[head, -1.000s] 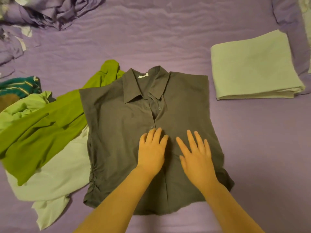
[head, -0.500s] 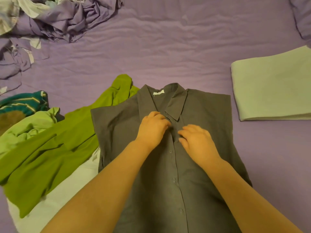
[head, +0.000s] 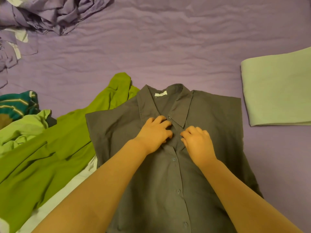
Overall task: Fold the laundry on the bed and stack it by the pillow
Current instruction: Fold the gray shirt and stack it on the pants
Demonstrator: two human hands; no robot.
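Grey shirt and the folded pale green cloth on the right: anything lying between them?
Nothing. In the head view only bare purple bedsheet separates the grey shirt from the folded pale green cloth; the two do not touch.

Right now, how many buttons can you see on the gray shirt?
4 below the hands: buttons run down the gray shirt, one by the collar. Hands may hide more.

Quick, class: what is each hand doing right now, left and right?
Left hand: fingers curled, pinching the grey shirt at its placket just below the collar.
Right hand: fingers curled, pinching the same placket from the other side.
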